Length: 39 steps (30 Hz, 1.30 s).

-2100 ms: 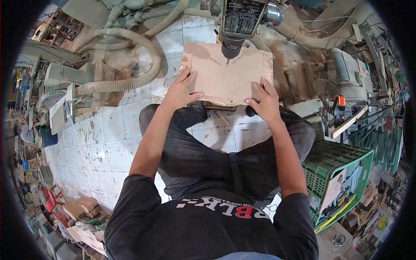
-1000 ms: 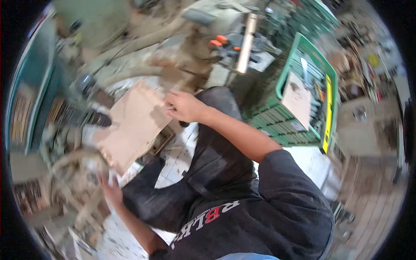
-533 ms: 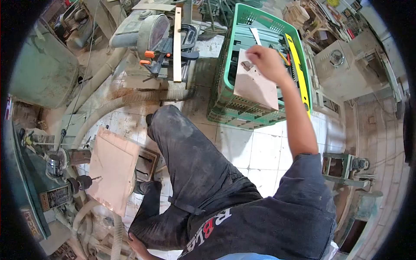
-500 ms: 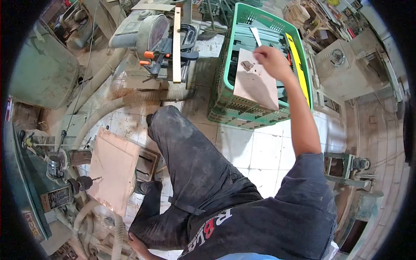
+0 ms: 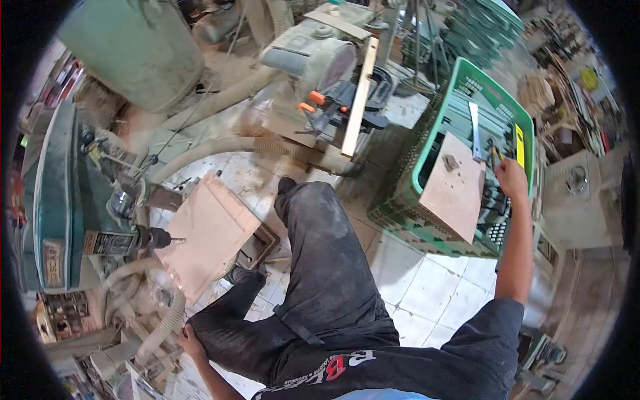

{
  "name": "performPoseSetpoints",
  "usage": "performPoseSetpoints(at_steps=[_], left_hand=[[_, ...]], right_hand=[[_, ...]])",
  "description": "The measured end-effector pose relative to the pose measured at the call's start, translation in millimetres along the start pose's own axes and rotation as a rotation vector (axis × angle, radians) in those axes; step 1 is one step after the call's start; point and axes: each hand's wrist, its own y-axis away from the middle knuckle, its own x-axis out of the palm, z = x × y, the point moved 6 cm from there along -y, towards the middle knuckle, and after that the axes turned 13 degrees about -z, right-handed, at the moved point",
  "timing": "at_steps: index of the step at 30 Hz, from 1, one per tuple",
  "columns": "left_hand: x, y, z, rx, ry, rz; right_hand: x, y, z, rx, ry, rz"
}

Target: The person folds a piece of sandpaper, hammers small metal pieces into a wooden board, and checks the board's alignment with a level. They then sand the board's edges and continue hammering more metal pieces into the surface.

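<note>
My right hand [image 5: 512, 179] is over the right side of a green plastic crate [image 5: 460, 70], its fingers closed on what looks like a thin yellowish pencil [image 5: 497, 153]. Left of it, a wooden board [image 5: 448, 193] with a small dark lump and specks on top lies across the crate's edge. A metal ruler [image 5: 475, 130] and a yellow spirit level [image 5: 519, 145] lie in the crate. My left hand [image 5: 191, 343] rests on my bent knee with its fingers laid out, partly hidden by the leg.
At left, a green drill press [image 5: 63, 193] holds its bit [image 5: 177, 239] above stacked wooden panels [image 5: 210, 233]. A sanding machine [image 5: 313, 63], clamps [image 5: 340, 100] and a wooden strip [image 5: 361, 97] stand ahead. A ribbed hose [image 5: 253, 145] crosses the tiled floor.
The view has swung left, so the surroundings sit further right and lower. My right hand has moved from above the board to its right side. My left hand shows more, still at the knee.
</note>
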Motion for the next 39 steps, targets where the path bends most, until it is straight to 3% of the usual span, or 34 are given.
performPoseSetpoints(at_steps=[2,8,9,10,13,17,20,21,22,24,27,32,34,37,39], left_hand=[[4,2,5,-0.060,0.103,-0.003],[1,1,7,-0.089,0.021,-0.010],[2,1,9,-0.101,0.036,-0.004],[1,2,6,-0.085,0.034,-0.007],[5,-8,18,-0.066,0.010,-0.014],[1,0,-5,-0.070,0.069,-0.010],[0,4,-14,-0.075,0.133,-0.024],[3,0,-4,-0.103,0.181,-0.006],[4,-5,11,-0.128,0.229,0.014],[1,5,-4,-0.133,0.313,0.051],[-4,5,1,-0.149,0.273,0.028],[1,3,16,-0.198,0.328,0.071],[3,4,12,-0.175,0.362,0.083],[3,-2,6,-0.120,0.329,0.057],[0,2,-10,-0.111,0.241,-0.019]], right_hand=[[4,-2,-11,-0.013,0.046,0.001],[27,4,-38,0.017,0.172,0.086],[25,4,-37,-0.027,0.075,0.000],[23,8,-33,-0.072,-0.023,-0.076],[-2,11,7,-0.019,0.136,0.010],[-28,10,59,-0.117,0.057,0.008],[-42,3,117,-0.374,-0.227,-0.099],[-45,-2,143,-0.441,-0.246,-0.074],[-44,-7,169,-0.378,-0.302,-0.015],[-40,-21,229,-0.589,-0.406,0.013],[36,-79,281,-0.886,-0.401,-0.092],[143,-154,346,-0.524,-0.140,0.064],[129,-142,357,-0.270,-0.098,0.130],[131,-137,365,-0.146,-0.189,0.148],[133,-134,368,-0.173,-0.184,0.159]])
